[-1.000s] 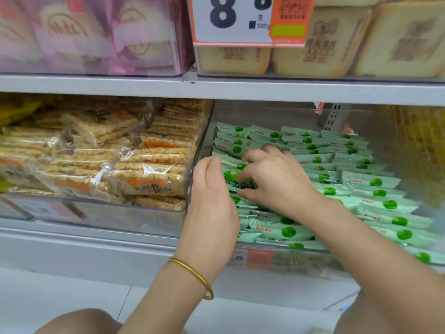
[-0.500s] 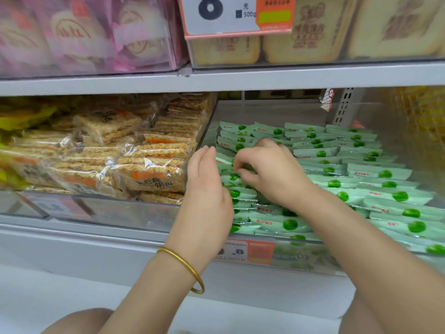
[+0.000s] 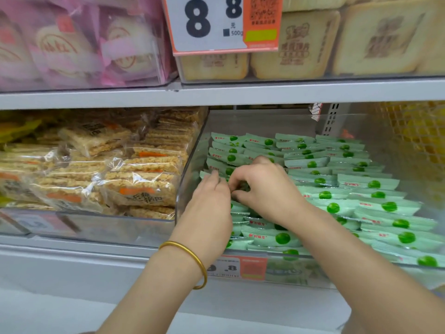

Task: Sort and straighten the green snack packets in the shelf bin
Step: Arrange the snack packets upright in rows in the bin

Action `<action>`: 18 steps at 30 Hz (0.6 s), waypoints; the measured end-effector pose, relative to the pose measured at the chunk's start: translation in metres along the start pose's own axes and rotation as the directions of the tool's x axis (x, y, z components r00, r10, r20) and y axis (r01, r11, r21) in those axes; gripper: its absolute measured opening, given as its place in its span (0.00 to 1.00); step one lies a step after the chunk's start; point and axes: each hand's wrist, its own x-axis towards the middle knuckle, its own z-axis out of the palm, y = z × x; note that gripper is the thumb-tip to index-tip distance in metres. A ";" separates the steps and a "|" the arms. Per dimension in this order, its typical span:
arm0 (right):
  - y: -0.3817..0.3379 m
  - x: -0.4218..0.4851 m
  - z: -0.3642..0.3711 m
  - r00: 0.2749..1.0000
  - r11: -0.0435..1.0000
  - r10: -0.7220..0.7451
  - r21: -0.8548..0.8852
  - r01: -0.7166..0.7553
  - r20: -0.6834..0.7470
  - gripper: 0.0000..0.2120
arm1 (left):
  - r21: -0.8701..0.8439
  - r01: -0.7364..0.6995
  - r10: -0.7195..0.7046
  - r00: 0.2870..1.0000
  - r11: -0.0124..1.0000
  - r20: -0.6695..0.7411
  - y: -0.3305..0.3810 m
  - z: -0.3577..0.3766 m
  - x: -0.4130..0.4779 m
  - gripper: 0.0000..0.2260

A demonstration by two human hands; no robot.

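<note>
- Two hands meet in the left part of the clear shelf bin (image 3: 189,179), nearly touching each other above the left column of green snack packets (image 3: 375,208).
- The right hand (image 3: 269,191) has its fingers curled, thumb and fingertips pinching one packet between them — only a dark green sliver of it shows.
- The left hand (image 3: 212,203) lies just beside it, fingers bent down onto a packet edge; whether it grips or only presses I cannot tell.
- The packets fill the bin in overlapping rows, neat on the right and more jumbled under the hands.
- A gold bangle (image 3: 192,259) circles the left wrist.
- Rice cracker packs (image 3: 142,189) fill the bin to the left; a price label (image 3: 240,267) sits on the green bin's front — a bigger price tag (image 3: 216,22) hangs from the shelf above.
</note>
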 end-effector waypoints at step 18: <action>0.010 0.038 -0.006 0.982 0.976 0.160 -0.163 -0.142 0.104 0.06 | 0.015 -0.049 0.050 0.989 0.999 -0.137 0.001 0.007 -0.001 0.23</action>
